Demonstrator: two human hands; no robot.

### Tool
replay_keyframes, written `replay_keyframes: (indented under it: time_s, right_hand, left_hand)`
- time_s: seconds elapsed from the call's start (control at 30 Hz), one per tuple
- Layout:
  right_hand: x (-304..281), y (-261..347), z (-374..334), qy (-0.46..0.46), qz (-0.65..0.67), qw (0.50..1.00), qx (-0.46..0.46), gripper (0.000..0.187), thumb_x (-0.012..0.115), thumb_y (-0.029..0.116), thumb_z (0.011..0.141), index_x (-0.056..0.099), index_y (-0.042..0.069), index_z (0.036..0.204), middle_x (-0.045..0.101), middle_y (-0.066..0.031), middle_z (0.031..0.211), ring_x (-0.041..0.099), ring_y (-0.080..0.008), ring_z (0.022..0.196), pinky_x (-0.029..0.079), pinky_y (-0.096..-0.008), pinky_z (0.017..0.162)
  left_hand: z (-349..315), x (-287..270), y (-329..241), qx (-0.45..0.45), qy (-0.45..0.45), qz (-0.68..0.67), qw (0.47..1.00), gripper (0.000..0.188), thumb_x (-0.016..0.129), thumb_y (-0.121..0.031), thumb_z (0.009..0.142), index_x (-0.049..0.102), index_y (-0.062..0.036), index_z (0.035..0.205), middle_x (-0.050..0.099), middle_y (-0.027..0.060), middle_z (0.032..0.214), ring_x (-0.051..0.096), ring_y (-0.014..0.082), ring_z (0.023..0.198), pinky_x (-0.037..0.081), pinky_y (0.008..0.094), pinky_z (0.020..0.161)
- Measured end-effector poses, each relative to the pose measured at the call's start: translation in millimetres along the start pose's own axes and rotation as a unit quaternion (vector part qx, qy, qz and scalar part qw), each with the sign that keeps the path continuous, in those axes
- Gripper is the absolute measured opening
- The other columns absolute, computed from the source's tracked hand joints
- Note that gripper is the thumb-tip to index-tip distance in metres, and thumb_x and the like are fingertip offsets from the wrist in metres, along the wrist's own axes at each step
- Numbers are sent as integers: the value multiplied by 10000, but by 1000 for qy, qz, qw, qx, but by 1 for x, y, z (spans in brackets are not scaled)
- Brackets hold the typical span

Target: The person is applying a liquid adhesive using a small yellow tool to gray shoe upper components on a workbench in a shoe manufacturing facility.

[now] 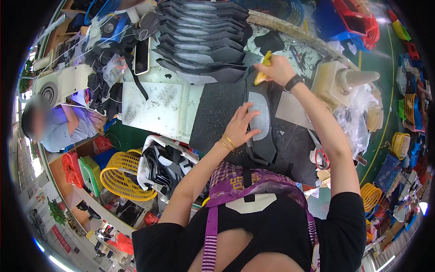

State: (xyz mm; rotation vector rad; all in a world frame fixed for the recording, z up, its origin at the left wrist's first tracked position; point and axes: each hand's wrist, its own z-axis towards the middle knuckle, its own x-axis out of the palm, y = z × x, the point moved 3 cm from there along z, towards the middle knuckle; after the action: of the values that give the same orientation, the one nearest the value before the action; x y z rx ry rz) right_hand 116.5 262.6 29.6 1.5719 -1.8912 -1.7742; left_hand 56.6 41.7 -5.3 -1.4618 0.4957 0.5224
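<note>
A black curved panel with a light grey patch [259, 111] lies on a black mat [209, 115] in front of me. My left hand [240, 123] rests on the panel with its fingers spread, the tips touching the grey patch. My right hand [277, 71] is closed round a slim yellow object [263, 69] at the panel's far end. Its exact kind is hard to make out. Just beyond stands a tall stack of similar black panels [201, 43], grey patches showing.
Red-handled scissors [321, 158] lie at the mat's right side, near a plastic bag [355, 120] and a cone-topped block [346, 79]. A white board [152, 106] and a phone [142, 56] lie leftward. A yellow basket [122, 177] stands lower left; a co-worker [72, 122] sits at far left.
</note>
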Motion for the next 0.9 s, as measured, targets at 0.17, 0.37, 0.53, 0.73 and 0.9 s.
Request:
replay_keyframes:
  time_s: [0.17, 0.37, 0.53, 0.73, 0.9]
  right_hand:
    - [16, -12, -70, 120, 101, 987, 44, 404, 629, 321, 759, 605, -76, 692, 620, -118, 569, 622, -144, 487, 505, -270, 448]
    - [7, -55, -65, 9, 161, 983, 88, 334, 635, 264, 788, 593, -59, 718, 631, -106, 605, 616, -126, 523, 491, -257, 466]
    - [-27, -39, -157, -99, 47, 988, 113, 365, 669, 288, 775, 554, -47, 686, 602, -116, 596, 590, -174, 503, 470, -294, 464]
    - [-80, -106, -173, -300, -266, 915, -50, 518, 633, 447, 770, 556, -48, 641, 567, -224, 598, 564, -348, 515, 432, -405, 476]
    - [-69, -78, -165, -269, -94, 954, 93, 583, 606, 511, 766, 573, -54, 625, 561, -185, 529, 581, -317, 498, 449, -391, 489]
  left_hand:
    - [-9, 10, 16, -92, -54, -106, 989, 767, 770, -278, 639, 323, -72, 1227, 278, 179, 1307, 379, 345, 1181, 359, 383, 968]
    - [-7, 9, 21, -77, -46, -98, 991, 782, 763, -318, 633, 314, -75, 1225, 286, 195, 1309, 385, 384, 1174, 385, 386, 932]
    - [-13, 7, 11, -63, -46, -61, 995, 789, 769, -308, 635, 309, -70, 1230, 291, 195, 1306, 373, 376, 1187, 382, 390, 938]
    - [-7, 4, 18, -47, -34, -75, 996, 791, 758, -298, 652, 305, -59, 1255, 293, 194, 1301, 364, 366, 1194, 347, 380, 976]
    - [-10, 5, 17, -62, -27, -94, 993, 795, 759, -294, 650, 311, -57, 1262, 279, 201, 1317, 327, 364, 1225, 318, 382, 998]
